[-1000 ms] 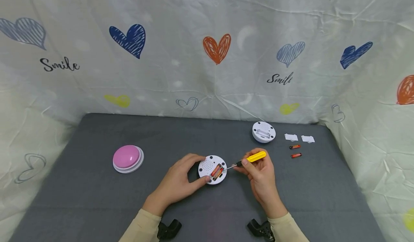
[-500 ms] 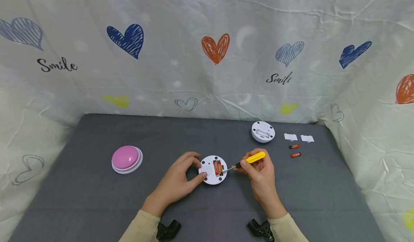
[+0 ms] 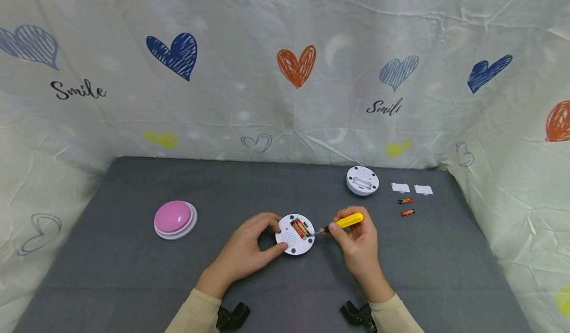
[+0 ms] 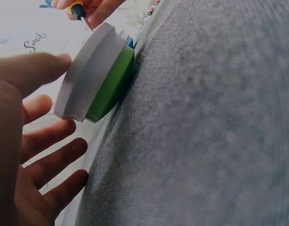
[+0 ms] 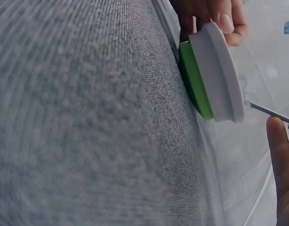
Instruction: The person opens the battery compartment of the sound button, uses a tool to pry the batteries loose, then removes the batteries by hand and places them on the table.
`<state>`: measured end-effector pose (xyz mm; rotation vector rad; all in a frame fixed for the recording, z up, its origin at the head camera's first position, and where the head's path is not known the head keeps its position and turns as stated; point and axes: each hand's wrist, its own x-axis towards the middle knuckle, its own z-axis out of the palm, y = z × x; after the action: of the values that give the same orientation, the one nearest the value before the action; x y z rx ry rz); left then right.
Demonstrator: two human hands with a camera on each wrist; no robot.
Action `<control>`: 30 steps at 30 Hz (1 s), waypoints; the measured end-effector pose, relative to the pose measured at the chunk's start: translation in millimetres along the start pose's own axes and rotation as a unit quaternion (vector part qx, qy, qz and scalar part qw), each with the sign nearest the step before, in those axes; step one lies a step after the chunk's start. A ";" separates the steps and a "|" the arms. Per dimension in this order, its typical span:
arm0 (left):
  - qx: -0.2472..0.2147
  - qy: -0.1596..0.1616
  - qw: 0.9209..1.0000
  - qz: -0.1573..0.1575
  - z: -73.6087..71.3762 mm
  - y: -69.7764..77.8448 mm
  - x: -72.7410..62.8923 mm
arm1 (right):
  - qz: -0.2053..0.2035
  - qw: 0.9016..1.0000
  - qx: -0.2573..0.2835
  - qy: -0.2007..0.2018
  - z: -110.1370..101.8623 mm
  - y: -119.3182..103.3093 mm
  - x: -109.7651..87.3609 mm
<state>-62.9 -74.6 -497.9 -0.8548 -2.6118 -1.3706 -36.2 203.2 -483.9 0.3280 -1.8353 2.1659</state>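
An upside-down round push button, white underneath with a green cap, lies on the grey cloth. Two orange-and-black batteries sit side by side in its uncovered compartment. My left hand holds the rim on the left between thumb and index finger; its other fingers spread loosely in the left wrist view. My right hand grips a screwdriver with a yellow and black handle. The screwdriver's metal tip is right at the white underside, by the batteries' right end.
A second upturned white button stands at the back right, its battery slot uncovered. Beside it lie two white battery covers and two loose batteries. A pink-capped button sits upright to the left. A printed curtain hangs behind the table.
The push button under my left hand has turned counter-clockwise, so its batteries now slant the other way. My left fingers have shifted along the rim. The screwdriver has dipped slightly.
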 end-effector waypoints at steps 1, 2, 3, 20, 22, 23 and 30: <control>-0.001 -0.001 1.000 0.001 -0.1 0.3 0.1 | -0.008 1.000 -0.009 -0.005 0.5 -0.5 -0.4; -0.003 -0.004 1.000 0.002 -0.1 0.6 0.3 | -0.015 1.000 -0.015 -0.011 1.0 -1.0 -0.8; -0.002 -0.007 1.000 0.000 0.0 0.9 0.4 | -0.022 0.999 -0.025 -0.016 1.6 -1.8 -1.2; 0.017 -0.056 0.994 -0.088 2.0 6.9 0.0 | -0.101 0.987 -0.111 -0.061 5.9 -2.5 -3.4; 0.014 -0.059 0.993 -0.099 2.3 7.6 -0.3 | -0.105 0.986 -0.111 -0.066 6.7 -2.7 -2.7; 0.013 -0.061 0.993 -0.102 2.3 7.9 -0.4 | -0.106 0.986 -0.112 -0.067 7.1 -3.0 -2.4; 0.021 -0.064 0.994 -0.087 2.7 7.3 -0.1 | -0.113 0.982 -0.136 -0.073 10.6 -5.3 -2.9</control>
<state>-58.6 -69.3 -494.2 -0.7493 -2.8634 -1.3341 -31.7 193.4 -478.3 0.6134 -2.0318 1.7557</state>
